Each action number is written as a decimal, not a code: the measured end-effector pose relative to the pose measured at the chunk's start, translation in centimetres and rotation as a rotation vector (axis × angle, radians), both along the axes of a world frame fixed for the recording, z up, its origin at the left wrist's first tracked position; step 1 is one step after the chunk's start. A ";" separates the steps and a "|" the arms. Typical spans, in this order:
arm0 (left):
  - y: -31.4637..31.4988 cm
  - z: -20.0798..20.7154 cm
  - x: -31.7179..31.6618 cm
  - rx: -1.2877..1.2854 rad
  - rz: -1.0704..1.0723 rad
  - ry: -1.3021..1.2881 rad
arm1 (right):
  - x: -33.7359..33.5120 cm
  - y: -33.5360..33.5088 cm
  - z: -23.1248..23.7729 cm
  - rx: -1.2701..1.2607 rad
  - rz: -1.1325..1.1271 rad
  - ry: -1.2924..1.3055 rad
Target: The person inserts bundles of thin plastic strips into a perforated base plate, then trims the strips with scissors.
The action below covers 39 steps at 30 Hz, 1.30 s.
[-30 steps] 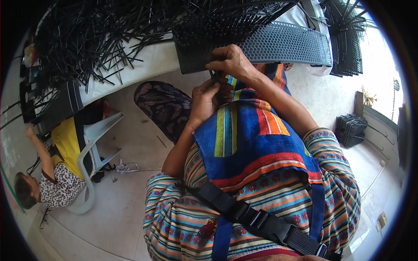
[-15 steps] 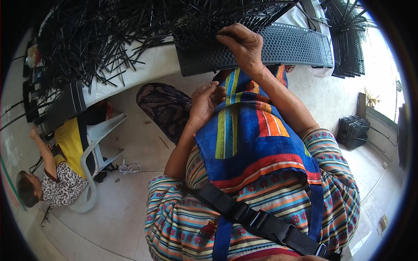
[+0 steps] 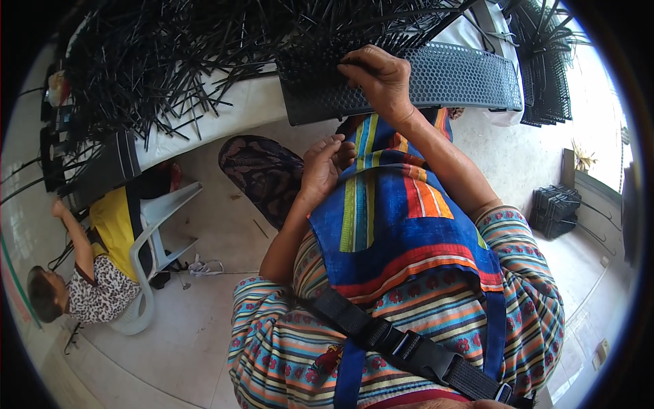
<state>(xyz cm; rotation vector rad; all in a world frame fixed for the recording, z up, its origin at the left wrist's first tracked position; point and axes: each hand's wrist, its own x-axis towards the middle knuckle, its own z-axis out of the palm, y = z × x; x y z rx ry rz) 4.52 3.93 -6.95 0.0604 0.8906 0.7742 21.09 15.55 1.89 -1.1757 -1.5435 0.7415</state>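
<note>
A long black perforated panel (image 3: 463, 76) lies along the table's near edge, its round holes showing on the right part. Thin black strips (image 3: 320, 58) crowd its left end, seemingly standing up from it. Over that end, my right hand (image 3: 381, 76) has thumb and fingers pinched together at the strips; what is between the fingertips is too dark to make out. Below the panel, beside my blue striped apron (image 3: 402, 238), my left hand (image 3: 325, 163) is raised with its fingers curled in. Whether anything lies inside that hand is hidden.
A large heap of loose black strips (image 3: 163, 68) covers the table's left and far part, over a white cover (image 3: 255, 102). At the left, a person (image 3: 102, 293) sits on a white plastic chair (image 3: 146, 273). Black basket-like pieces (image 3: 555, 208) stand on the floor at right.
The whole view has shifted slightly, with table and panel now a little lower. My right hand has lowered a little with the panel, still pinched. My left hand keeps nearly the same pose.
</note>
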 end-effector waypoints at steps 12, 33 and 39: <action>-1.0 -1.3 0.9 -0.001 0.058 -0.026 | -0.1 -1.0 1.1 -0.041 0.004 -0.121; 0.1 -2.5 0.3 -0.050 0.009 0.046 | -0.2 -0.9 0.9 0.053 -0.037 -0.278; 0.0 -1.9 -0.3 -0.050 0.039 0.102 | -1.1 1.0 0.8 0.155 0.118 -0.455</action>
